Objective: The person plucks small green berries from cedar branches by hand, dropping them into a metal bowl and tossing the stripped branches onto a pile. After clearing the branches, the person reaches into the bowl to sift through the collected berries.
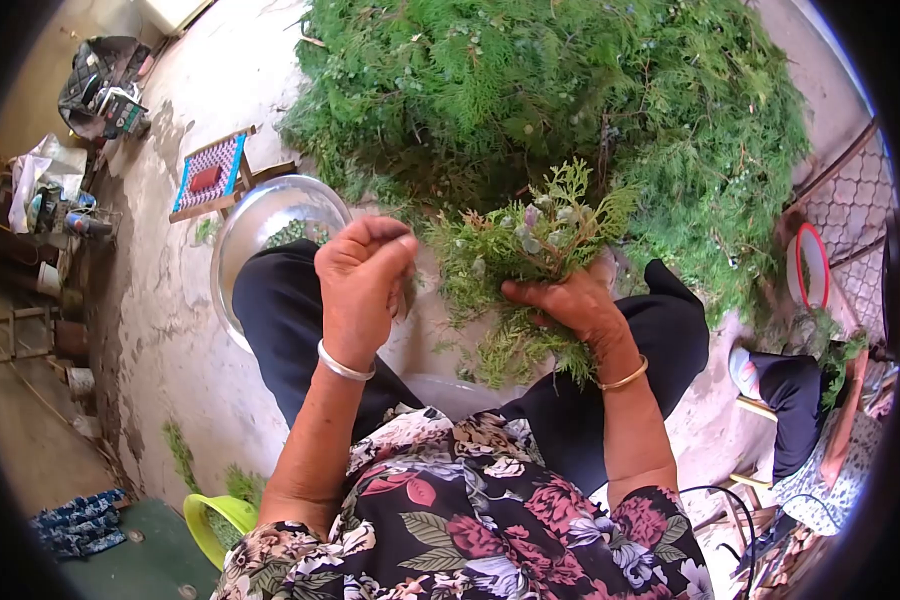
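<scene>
In the head view, a pale, stained floor (155,300) lies under a big heap of green branches (490,75), with a metal basin (232,255) beside the person's right knee. The left hand (570,302) grips a leafy sprig (530,240), thumb across its stems. The sprig fans out from that hand, away from the body and across toward the right hand (362,285), which is apart from it. The right hand's fingers are curled against the thumb; whether they pinch anything cannot be told.
</scene>
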Tool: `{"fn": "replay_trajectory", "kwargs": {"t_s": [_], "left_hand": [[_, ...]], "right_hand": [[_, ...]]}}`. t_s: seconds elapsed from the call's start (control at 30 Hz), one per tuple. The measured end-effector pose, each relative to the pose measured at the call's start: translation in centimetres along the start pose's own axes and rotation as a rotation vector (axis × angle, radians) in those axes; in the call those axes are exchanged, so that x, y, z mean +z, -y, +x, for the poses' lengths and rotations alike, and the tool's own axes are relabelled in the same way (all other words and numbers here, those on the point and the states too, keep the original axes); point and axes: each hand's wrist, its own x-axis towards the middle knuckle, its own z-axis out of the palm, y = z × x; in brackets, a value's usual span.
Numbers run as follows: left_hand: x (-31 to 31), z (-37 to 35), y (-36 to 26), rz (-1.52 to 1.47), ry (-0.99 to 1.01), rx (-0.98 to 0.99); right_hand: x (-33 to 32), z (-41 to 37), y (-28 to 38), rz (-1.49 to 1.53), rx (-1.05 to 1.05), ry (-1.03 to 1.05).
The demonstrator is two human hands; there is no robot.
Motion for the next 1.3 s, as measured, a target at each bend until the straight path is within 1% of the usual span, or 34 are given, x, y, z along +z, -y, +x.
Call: {"fn": "replay_trajectory", "kwargs": {"t_s": [0.03,0.07,0.1,0.13,0.2,0.23,0.27,0.33,0.37,0.43,0.47,0.53,0.57,0.63,0.67,0.73,0.77,0.83,0.87,0.93,1.0,1.03,1.07,1.13,1.17,1.23,1.27,1.3], "left_hand": [[0.0,-0.1,-0.2,0.145,0.096,-0.044],[0.0,-0.2,-0.2,0.290,0.191,-0.088],[0.4,-0.3,0.2,0.299,0.227,-0.010],[0.3,-0.2,0.4,0.299,0.225,-0.010],[0.2,-0.1,0.9,0.390,0.287,0.078],[1.1,-0.5,0.5,0.303,0.257,0.086],[1.0,-0.4,0.6,0.302,0.259,0.084],[0.7,-0.2,1.0,0.370,0.273,0.158],[0.6,-0.2,1.1,0.370,0.273,0.158],[0.3,-0.2,1.3,0.374,0.324,0.131],[0.5,-0.3,1.0,0.373,0.324,0.129],[0.9,-0.6,0.1,0.214,0.339,0.008],[0.6,-0.5,0.3,0.213,0.339,0.006],[-0.1,-0.2,0.6,-0.185,0.355,-0.176],[-0.1,-0.2,0.6,-0.185,0.353,-0.176],[0.0,0.0,0.7,-0.397,0.349,-0.235],[0.1,0.0,0.8,-0.397,0.349,-0.237],[0.3,0.2,0.8,-0.454,0.304,-0.247],[0.4,0.2,0.8,-0.453,0.305,-0.249],[0.9,0.3,0.7,-0.442,0.194,-0.254],[-0.7,1.7,1.6,-0.458,0.227,-0.135],[-1.2,2.6,0.5,-0.315,0.046,-0.029],[-2.7,3.8,-0.3,-0.408,0.030,-0.039],[-4.4,4.6,-2.5,-0.686,0.142,-0.079],[-4.4,4.3,-2.8,-0.685,0.142,-0.077],[-4.5,3.2,-3.1,-0.607,0.266,-0.088],[-4.1,2.5,-2.6,-0.622,0.273,-0.114],[-3.4,1.7,-2.1,-0.555,0.255,-0.133]], "right_hand": [[0.0,0.0,0.1,0.046,0.055,0.015],[0.0,0.2,-0.1,0.047,0.054,0.016],[0.0,0.4,-0.5,-0.017,-0.025,0.020],[0.0,0.6,-0.7,-0.080,-0.104,0.025],[0.1,0.5,-0.6,-0.097,-0.101,0.020],[0.1,0.4,-0.6,-0.114,-0.097,0.014],[0.1,0.3,-0.4,-0.114,-0.094,0.013],[-0.1,0.1,0.1,-0.105,-0.041,0.049],[0.0,0.2,0.0,-0.104,-0.041,0.049],[0.2,0.4,-0.3,-0.162,-0.129,0.006],[0.3,0.5,-0.4,-0.161,-0.127,0.007],[0.3,0.7,-0.7,-0.167,-0.152,0.015],[0.3,0.5,-0.6,-0.167,-0.150,0.016],[0.3,-0.1,-0.1,-0.016,-0.091,0.047],[0.2,-0.3,0.2,-0.016,-0.091,0.049],[0.2,-0.5,0.6,0.207,0.057,0.106],[0.2,-0.3,0.1,0.207,0.059,0.106],[0.3,0.3,-0.9,0.306,-0.044,0.179],[0.2,0.3,-0.9,0.308,-0.043,0.178],[-0.1,-0.1,0.3,0.235,0.113,0.196],[-0.1,-0.1,-0.5,0.189,0.109,0.177],[-0.1,-0.2,-0.9,0.139,0.106,0.161],[-0.2,-0.5,-0.7,0.141,0.110,0.158],[-0.2,-0.9,0.1,0.237,0.172,0.124],[-0.3,-0.7,-0.3,0.237,0.171,0.126],[-0.2,0.0,-1.2,0.348,0.145,0.108],[0.0,0.1,-1.3,0.346,0.146,0.113],[0.1,0.2,-1.3,0.386,0.122,0.085]]}}
